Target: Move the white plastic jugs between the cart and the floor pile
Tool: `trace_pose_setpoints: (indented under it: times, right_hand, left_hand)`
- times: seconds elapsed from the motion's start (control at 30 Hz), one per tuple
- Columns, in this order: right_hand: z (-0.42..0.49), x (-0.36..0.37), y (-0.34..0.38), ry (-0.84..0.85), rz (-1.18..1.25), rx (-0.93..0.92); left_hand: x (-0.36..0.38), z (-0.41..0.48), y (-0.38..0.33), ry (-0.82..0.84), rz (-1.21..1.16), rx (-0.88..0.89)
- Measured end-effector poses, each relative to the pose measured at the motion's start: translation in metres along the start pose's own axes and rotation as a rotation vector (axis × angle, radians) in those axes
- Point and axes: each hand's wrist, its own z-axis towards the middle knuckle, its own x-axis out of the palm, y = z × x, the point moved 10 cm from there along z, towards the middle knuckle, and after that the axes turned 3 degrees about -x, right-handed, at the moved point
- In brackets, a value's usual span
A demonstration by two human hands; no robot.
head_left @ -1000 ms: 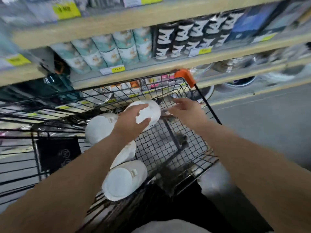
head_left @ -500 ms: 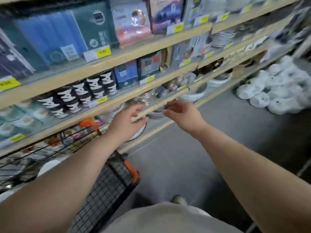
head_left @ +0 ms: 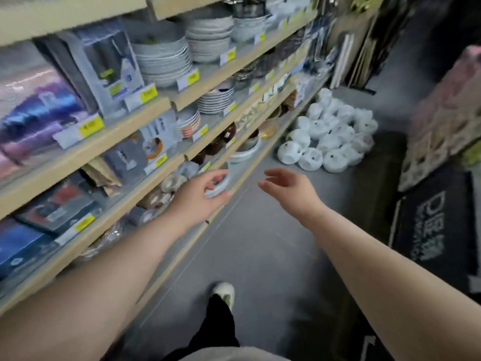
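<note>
- Head view: the left hand (head_left: 200,196) reaches out over the front edge of the pale wooden lower shelf (head_left: 161,175), fingers loosely spread and gently curved, thumb (head_left: 221,196) pointing right.
- A stack of pale grey-white round ceramic bowls (head_left: 235,165) stands at that shelf's edge, directly behind the left fingertips (head_left: 220,175); the fingers overlap its lower rim, but the blur leaves it unclear whether they touch it or merely hover in front.
- Nothing is clasped in the left hand.
- The right hand (head_left: 289,190) hangs in the air over the grey floor (head_left: 260,243), just to the right of the bowls and apart from them, fingers relaxed and slightly bent, holding nothing.
- Further along the aisle a heap of white-wrapped round bundles (head_left: 330,136) lies on the floor against the shelf unit, well away from both hands.
- Stacks of white plates (head_left: 166,61) sit on a higher shelf.
</note>
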Motion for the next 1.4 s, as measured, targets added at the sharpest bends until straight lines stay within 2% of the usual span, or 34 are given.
trace_pose_setpoints:
  times: [0.27, 0.57, 0.77, 0.93, 1.13, 1.4]
  right_hand:
    - [0.126, -0.117, -0.025, -0.285, 0.070, 0.132]
    - [0.234, -0.259, -0.098, -0.455, 0.136, 0.237]
    - [0.341, -0.346, -0.133, -0.383, 0.101, 0.267]
    - [0.430, -0.387, -0.151, -0.300, 0.066, 0.305]
    - [0.553, -0.395, -0.190, -0.192, 0.046, 0.361]
    - [0.709, -0.385, -0.278, -0.115, -0.075, 0.493]
  left_hand:
    - [0.067, 0.193, -0.074, 0.214, 0.052, 0.142]
    - [0.188, 0.359, -0.152, 0.327, 0.088, 0.200]
    - [0.257, 0.459, -0.183, 0.298, 0.009, 0.088]
    - [0.286, 0.525, -0.183, 0.285, -0.010, -0.024]
    - [0.314, 0.633, -0.155, 0.300, 0.006, -0.122]
    - [0.385, 0.779, -0.090, 0.415, 0.128, -0.248]
